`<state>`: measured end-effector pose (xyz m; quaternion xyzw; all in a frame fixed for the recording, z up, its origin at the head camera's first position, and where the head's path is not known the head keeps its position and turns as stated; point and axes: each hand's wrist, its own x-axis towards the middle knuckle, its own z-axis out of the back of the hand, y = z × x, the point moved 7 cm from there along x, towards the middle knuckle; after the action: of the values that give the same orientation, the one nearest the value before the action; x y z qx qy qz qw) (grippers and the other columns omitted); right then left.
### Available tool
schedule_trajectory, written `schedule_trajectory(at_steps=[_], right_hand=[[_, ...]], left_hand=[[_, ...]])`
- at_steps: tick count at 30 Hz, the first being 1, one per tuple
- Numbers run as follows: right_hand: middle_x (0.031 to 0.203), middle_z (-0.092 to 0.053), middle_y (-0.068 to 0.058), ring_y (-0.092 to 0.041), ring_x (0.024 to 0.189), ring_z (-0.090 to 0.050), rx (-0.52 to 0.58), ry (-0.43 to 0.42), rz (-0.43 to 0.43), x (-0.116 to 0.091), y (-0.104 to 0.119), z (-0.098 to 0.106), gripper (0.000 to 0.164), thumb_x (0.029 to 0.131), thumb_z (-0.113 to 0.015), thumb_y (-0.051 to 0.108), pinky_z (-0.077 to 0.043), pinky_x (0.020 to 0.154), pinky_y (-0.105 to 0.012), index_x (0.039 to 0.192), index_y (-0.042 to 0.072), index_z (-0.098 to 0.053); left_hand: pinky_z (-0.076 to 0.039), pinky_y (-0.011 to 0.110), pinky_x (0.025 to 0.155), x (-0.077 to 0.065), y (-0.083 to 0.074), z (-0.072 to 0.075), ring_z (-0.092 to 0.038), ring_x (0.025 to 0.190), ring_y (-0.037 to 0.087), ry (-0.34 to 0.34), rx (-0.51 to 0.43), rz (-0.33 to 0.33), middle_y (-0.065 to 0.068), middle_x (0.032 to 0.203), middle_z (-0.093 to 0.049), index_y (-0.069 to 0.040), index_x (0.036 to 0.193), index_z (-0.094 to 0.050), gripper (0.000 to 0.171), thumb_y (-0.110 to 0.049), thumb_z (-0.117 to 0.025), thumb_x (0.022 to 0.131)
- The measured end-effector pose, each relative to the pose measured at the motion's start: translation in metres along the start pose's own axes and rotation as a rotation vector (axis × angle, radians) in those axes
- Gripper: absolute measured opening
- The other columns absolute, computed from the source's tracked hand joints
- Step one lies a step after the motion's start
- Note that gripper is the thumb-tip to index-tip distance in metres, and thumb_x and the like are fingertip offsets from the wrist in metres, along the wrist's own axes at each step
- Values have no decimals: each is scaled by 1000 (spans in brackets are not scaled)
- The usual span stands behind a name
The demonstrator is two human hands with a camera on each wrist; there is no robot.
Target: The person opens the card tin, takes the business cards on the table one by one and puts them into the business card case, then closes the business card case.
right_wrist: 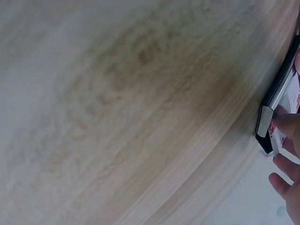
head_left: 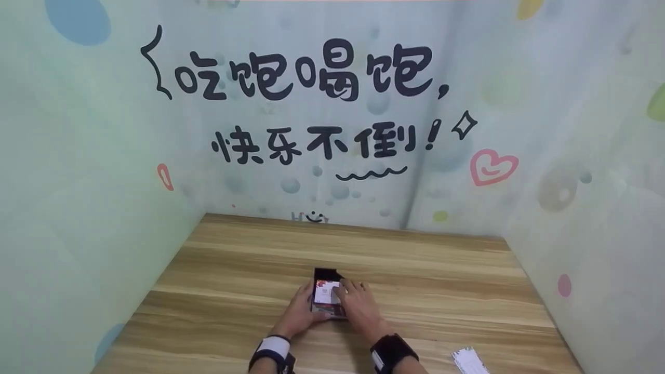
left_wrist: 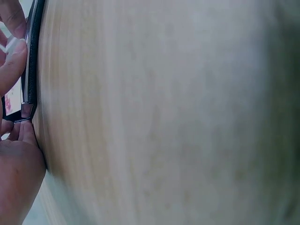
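Observation:
A small black card holder (head_left: 325,272) with metal-looking edges lies opened out near the middle of the table. Inside it shows a white card (head_left: 324,292) with red flower print at one corner. My left hand (head_left: 298,313) grips the holder from its left side, thumb along the near edge. From the right, my right hand (head_left: 362,307) reaches over the holder and pinches the white card at its right side, hiding part of it. The right wrist view has the thumb (right_wrist: 287,123) on the card, close to the holder's corner. In the left wrist view, the holder's dark side (left_wrist: 32,61) is seen edge-on.
Another white card (head_left: 469,361) with a patterned border lies at the front right of the wood-grain table (head_left: 415,270). Printed walls (head_left: 332,192) enclose the table at the back and both sides. Each wrist wears a band.

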<state>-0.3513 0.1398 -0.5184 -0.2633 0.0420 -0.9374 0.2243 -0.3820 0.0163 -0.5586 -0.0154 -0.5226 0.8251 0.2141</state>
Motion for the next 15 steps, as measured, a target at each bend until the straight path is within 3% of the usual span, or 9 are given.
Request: schedule_trajectory(at_steps=[9, 15], right_hand=[[116, -61, -11, -28, 107, -57, 55, 39, -1, 4, 0, -3, 32, 75, -66, 8, -47, 87, -45, 104, 19, -67], [119, -59, -10, -28, 110, -55, 38, 52, -6, 2, 2, -8, 32, 73, -68, 12, -47, 85, -44, 105, 20, -67]], left_hand=[[-20, 55, 110, 1, 0, 0, -26, 132, 46, 4, 1, 41, 31, 143, -25, 4, 142, -23, 95, -15, -78, 68], [-20, 55, 110, 2, 2, 0, -26, 132, 45, 3, -27, 28, 31, 143, -27, 5, 142, -23, 93, -13, -77, 68]])
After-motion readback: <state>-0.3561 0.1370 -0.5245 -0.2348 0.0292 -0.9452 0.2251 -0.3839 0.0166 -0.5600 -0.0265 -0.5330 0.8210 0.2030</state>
